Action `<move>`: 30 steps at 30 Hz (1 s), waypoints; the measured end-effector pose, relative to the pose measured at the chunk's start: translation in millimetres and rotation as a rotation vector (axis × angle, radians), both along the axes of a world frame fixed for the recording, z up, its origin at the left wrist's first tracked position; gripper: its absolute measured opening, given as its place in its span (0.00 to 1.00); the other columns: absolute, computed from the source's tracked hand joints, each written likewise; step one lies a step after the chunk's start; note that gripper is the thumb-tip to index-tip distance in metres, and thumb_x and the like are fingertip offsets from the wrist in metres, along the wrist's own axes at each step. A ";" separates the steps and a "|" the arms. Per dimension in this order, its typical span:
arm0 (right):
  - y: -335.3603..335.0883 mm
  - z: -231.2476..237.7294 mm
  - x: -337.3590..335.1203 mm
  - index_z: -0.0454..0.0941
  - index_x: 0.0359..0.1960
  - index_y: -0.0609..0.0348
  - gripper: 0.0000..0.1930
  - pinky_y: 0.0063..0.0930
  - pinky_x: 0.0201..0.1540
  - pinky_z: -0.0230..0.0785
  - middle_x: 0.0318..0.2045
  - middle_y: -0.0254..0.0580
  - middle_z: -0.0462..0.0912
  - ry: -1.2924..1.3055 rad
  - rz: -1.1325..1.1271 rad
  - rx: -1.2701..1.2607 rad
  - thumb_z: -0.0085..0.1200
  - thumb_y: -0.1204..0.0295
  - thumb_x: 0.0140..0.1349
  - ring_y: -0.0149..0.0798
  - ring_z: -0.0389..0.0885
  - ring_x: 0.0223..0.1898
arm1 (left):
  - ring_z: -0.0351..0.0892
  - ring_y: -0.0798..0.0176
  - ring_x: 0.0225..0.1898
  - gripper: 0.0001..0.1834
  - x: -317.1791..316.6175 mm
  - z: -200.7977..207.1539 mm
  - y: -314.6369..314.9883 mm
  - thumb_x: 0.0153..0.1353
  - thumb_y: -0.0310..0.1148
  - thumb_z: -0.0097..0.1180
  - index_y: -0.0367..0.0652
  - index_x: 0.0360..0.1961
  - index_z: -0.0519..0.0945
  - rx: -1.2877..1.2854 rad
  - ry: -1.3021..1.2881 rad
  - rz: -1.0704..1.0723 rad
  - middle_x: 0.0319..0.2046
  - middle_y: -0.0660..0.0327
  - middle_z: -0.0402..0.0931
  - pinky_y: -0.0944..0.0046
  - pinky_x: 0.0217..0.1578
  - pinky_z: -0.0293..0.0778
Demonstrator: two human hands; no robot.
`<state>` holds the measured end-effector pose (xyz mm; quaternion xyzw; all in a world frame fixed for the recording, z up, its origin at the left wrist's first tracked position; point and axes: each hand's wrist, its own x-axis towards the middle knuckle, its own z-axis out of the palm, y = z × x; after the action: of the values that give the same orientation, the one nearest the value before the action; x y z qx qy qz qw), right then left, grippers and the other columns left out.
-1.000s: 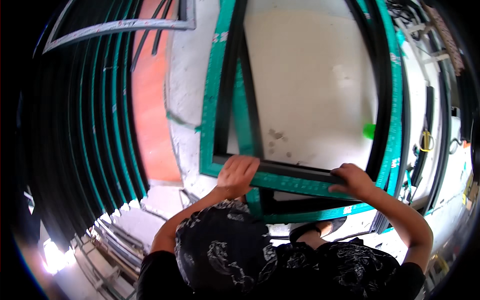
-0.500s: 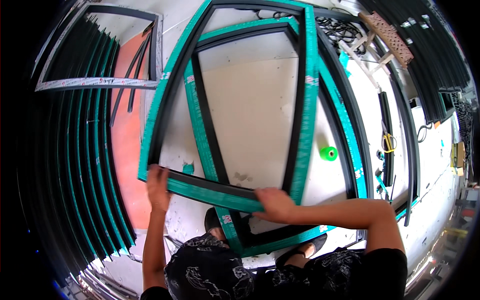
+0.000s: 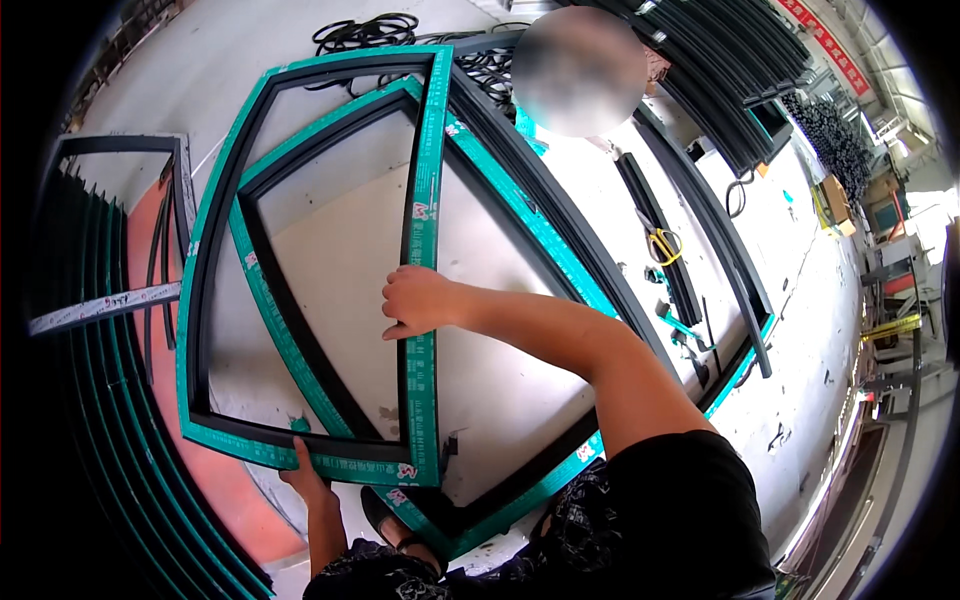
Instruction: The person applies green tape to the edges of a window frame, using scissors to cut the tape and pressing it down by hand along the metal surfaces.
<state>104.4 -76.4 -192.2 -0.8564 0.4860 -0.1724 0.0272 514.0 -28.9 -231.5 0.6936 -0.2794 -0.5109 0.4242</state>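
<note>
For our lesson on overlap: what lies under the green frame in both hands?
Through the held frame, a second frame and pale floor show beneath. Where the held frame crosses them, parts of both are hidden.

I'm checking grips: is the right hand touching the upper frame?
Touching: the head view shows the right hand curled over the right side of the upper frame.

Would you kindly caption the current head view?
Left hand and right hand hold a green-and-black frame over a second frame.
</note>
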 end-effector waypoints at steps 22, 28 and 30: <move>30.8 5.0 34.3 0.77 0.34 0.52 0.09 0.35 0.46 0.66 0.30 0.37 0.78 0.018 0.255 -0.021 0.58 0.64 0.54 0.44 0.77 0.40 | 0.67 0.35 0.62 0.59 152.9 -26.3 -34.8 0.48 0.55 0.70 0.27 0.69 0.52 -0.008 -0.957 -0.132 0.62 0.34 0.64 0.49 0.62 0.63; 44.4 3.2 32.2 0.76 0.27 0.52 0.04 0.35 0.43 0.66 0.29 0.36 0.77 0.253 0.122 0.023 0.54 0.71 0.49 0.42 0.77 0.38 | 0.65 0.33 0.62 0.57 133.4 -15.0 11.5 0.47 0.46 0.69 0.29 0.69 0.51 0.064 -0.953 -0.066 0.62 0.33 0.63 0.47 0.62 0.63; 60.7 2.9 44.2 0.76 0.26 0.53 0.03 0.34 0.42 0.65 0.28 0.36 0.77 0.211 0.107 -0.024 0.54 0.71 0.48 0.41 0.76 0.36 | 0.62 0.34 0.65 0.58 141.0 -7.3 20.0 0.47 0.45 0.69 0.29 0.70 0.49 0.113 -0.980 -0.034 0.65 0.33 0.60 0.47 0.65 0.60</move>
<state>148.7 -15.7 -189.4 -0.8947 0.4377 -0.0857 -0.0253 655.1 -8.8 -238.8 0.8696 -0.4291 -0.1457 0.1961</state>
